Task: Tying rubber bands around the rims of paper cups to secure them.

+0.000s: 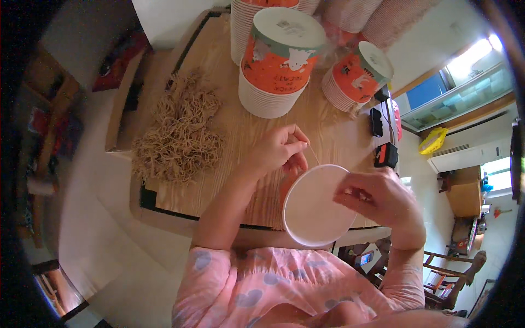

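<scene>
My left hand [284, 150] pinches a thin tan string [314, 154] between thumb and fingertips. The string runs down to the far rim of a paper bucket [314, 213], which is tilted so its plain white inside faces me. A strip of orange outer wall shows below my left hand. My right hand [380, 198] is at the bucket's right rim, its fingers curled closed over the opening. What lies between those fingers, if anything, is hidden. A tangled pile of tan strings [180, 131] lies on the table, left of my left hand.
A tall stack of upside-down orange, green and white paper buckets [281, 65] stands on the wooden table [235, 186]. A smaller stack [358, 76] is to its right. Small black devices [386, 155] sit along the right edge. A cardboard box [123, 128] adjoins the left edge.
</scene>
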Demonstrator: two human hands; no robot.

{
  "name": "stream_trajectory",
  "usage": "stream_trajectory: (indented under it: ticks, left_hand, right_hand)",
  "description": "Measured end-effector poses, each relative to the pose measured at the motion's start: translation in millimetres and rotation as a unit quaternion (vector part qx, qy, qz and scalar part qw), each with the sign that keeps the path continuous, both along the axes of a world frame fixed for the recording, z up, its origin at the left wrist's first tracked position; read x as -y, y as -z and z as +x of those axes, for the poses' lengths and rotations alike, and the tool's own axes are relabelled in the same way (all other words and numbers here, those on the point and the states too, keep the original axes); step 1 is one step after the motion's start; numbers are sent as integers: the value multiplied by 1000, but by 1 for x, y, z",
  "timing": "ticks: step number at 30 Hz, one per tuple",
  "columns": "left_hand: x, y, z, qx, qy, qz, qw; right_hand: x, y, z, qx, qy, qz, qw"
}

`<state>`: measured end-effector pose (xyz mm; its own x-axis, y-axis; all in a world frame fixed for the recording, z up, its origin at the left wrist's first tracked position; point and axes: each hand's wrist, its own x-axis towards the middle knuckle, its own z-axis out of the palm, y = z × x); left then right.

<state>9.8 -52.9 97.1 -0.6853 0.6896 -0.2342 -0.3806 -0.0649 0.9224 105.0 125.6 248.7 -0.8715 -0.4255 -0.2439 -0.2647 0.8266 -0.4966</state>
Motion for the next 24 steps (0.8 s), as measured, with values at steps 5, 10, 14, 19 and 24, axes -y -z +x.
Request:
stream_trajectory:
  ticks: [5, 10, 14, 19, 24]
  left_hand:
    - [-7, 9, -6, -27, -6, -1, 1000]
    - [0, -12, 21, 123, -128, 167, 970]
    - [-1, 21, -11, 114, 99, 27, 988]
    - [-13, 37, -2, 104, 43, 63, 992]
    - [-6, 21, 1, 91, 14, 52, 994]
  right_hand:
    - [57, 33, -38, -28, -144, -87, 985]
    - [66, 31, -64, -34, -175, -121, 977]
    - [22, 45, -90, -43, -12, 28, 999]
    - [-14, 99, -66, 117, 88, -46, 988]
    - [-14, 127, -57, 174, 152, -196, 953]
